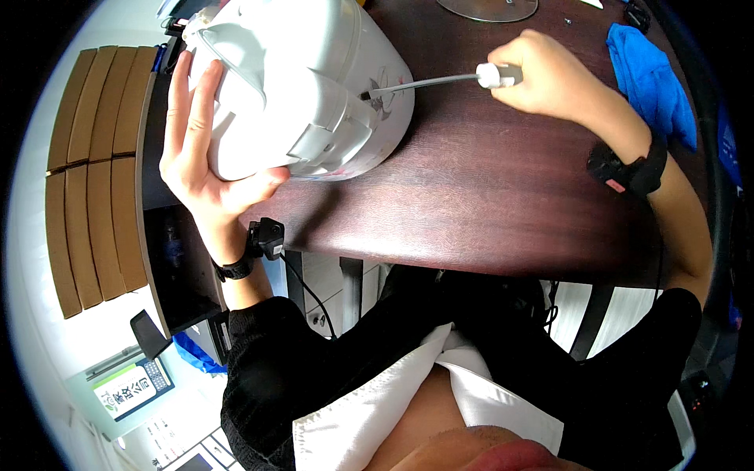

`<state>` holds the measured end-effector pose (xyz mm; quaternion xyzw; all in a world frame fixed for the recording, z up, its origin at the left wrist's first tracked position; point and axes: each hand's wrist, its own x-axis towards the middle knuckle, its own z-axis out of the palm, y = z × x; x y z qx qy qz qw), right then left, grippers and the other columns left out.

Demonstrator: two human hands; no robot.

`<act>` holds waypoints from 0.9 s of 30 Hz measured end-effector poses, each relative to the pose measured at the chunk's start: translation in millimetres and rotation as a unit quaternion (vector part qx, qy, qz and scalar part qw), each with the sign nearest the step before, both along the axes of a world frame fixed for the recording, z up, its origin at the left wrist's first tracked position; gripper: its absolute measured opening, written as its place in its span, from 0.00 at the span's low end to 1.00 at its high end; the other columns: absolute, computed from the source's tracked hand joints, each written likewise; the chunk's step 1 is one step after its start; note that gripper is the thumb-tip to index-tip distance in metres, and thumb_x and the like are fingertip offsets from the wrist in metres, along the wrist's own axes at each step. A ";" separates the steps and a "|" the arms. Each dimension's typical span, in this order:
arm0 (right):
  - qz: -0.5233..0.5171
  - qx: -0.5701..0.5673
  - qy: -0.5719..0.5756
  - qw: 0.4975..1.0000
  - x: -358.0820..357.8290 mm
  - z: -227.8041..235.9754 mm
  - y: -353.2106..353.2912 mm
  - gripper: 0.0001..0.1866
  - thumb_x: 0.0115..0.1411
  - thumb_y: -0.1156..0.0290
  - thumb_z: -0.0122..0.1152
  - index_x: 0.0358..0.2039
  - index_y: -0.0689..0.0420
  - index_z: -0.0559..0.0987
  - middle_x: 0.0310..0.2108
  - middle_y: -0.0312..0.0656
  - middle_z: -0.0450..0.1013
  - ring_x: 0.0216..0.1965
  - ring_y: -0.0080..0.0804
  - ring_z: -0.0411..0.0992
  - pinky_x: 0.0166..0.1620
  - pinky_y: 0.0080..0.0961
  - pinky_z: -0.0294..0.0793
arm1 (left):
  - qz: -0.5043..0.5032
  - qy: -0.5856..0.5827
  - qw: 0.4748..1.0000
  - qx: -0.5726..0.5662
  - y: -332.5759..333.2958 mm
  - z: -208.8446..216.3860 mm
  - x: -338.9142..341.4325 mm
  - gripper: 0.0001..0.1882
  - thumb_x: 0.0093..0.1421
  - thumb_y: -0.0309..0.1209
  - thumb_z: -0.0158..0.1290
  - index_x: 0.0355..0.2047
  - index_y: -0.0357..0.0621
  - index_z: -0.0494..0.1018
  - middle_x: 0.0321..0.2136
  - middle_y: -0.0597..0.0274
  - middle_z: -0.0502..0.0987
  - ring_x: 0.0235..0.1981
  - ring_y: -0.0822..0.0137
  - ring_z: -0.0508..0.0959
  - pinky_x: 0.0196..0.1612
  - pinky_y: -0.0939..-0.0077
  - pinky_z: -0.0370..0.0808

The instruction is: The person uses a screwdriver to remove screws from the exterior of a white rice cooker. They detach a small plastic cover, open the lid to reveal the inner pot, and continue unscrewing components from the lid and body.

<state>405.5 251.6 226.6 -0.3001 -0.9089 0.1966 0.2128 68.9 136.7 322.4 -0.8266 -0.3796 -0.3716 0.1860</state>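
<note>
A white rice cooker [290, 67] with a faint floral print stands on the dark brown table at the upper left. My left hand [196, 157] is spread along its left side and grips it, thumb at the near edge and fingers reaching up beside the lid handle. Closed around the white handle of a slim tool [440, 80] is my right hand [542, 78], right of the cooker. The tool's thin grey shaft runs left, its dark tip at the cooker's side by the front panel. What kind of tool it is, I cannot make out.
A blue cloth [648, 82] lies at the table's right side. A round, clear glass lid [495, 9] is at the far edge. Brown boxes [98, 173] stand in rows at the left, beside a dark shelf. From the black wrist device [267, 238] on my left hangs a cable.
</note>
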 end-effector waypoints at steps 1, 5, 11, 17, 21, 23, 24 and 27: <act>0.023 0.088 0.027 0.996 2.7 -14.4 1.5 0.07 0.50 0.70 0.65 0.23 0.61 0.78 0.17 0.47 0.72 0.19 0.40 0.72 0.25 0.32 0.70 | -0.003 0.000 1.000 -0.001 1.7 0.1 0.4 0.52 0.39 0.69 0.61 0.54 0.39 0.73 0.56 0.34 0.68 0.52 0.44 0.76 0.48 0.52 0.78; 0.000 0.288 -0.004 0.958 5.2 13.5 20.4 0.09 0.50 0.69 0.67 0.27 0.59 0.78 0.18 0.45 0.71 0.20 0.39 0.72 0.23 0.30 0.68 | -0.001 0.000 1.000 -0.005 1.0 -1.4 -1.4 0.52 0.39 0.69 0.61 0.54 0.38 0.73 0.56 0.33 0.67 0.51 0.43 0.76 0.48 0.52 0.78; -0.012 0.464 0.029 0.885 -8.8 78.1 21.0 0.08 0.41 0.67 0.66 0.17 0.55 0.76 0.19 0.40 0.70 0.21 0.38 0.71 0.24 0.33 0.70 | 0.009 0.007 1.000 -0.009 0.2 2.1 -0.7 0.52 0.39 0.69 0.61 0.54 0.38 0.73 0.57 0.33 0.67 0.52 0.43 0.76 0.48 0.52 0.78; 0.048 0.259 0.031 0.964 -0.4 42.1 19.5 0.12 0.47 0.66 0.64 0.13 0.55 0.74 0.14 0.45 0.69 0.18 0.47 0.70 0.24 0.37 0.70 | 0.022 0.003 1.000 -0.013 -2.6 -0.3 -0.7 0.53 0.40 0.70 0.60 0.55 0.38 0.72 0.57 0.33 0.66 0.52 0.43 0.75 0.48 0.52 0.78; -0.015 0.200 0.002 0.980 1.7 35.7 8.0 0.16 0.48 0.63 0.65 0.11 0.56 0.72 0.12 0.47 0.69 0.16 0.47 0.70 0.23 0.37 0.70 | 0.027 0.015 0.999 -0.017 -2.4 -0.1 -2.5 0.54 0.39 0.71 0.60 0.56 0.39 0.72 0.58 0.33 0.66 0.53 0.43 0.75 0.49 0.51 0.77; 0.004 0.197 0.031 0.980 2.0 29.7 4.0 0.16 0.48 0.63 0.66 0.11 0.56 0.72 0.12 0.46 0.68 0.16 0.47 0.70 0.22 0.37 0.70 | 0.036 0.005 0.999 -0.025 -4.9 -1.0 -1.3 0.55 0.38 0.72 0.60 0.56 0.39 0.71 0.58 0.34 0.65 0.54 0.43 0.74 0.49 0.51 0.77; 0.013 0.196 0.046 0.980 1.9 26.3 2.1 0.16 0.48 0.63 0.66 0.11 0.56 0.72 0.12 0.46 0.68 0.15 0.47 0.70 0.22 0.37 0.70 | 0.038 0.003 0.999 -0.026 -5.2 -1.1 -1.8 0.55 0.38 0.72 0.60 0.56 0.39 0.71 0.58 0.33 0.65 0.54 0.42 0.74 0.50 0.50 0.76; -0.002 0.199 0.046 0.979 1.9 18.8 0.8 0.17 0.48 0.63 0.66 0.11 0.56 0.71 0.11 0.45 0.68 0.15 0.47 0.70 0.21 0.36 0.70 | 0.042 -0.001 0.999 -0.028 -4.3 -1.5 -3.3 0.56 0.38 0.72 0.59 0.56 0.39 0.71 0.58 0.33 0.65 0.55 0.42 0.73 0.51 0.49 0.75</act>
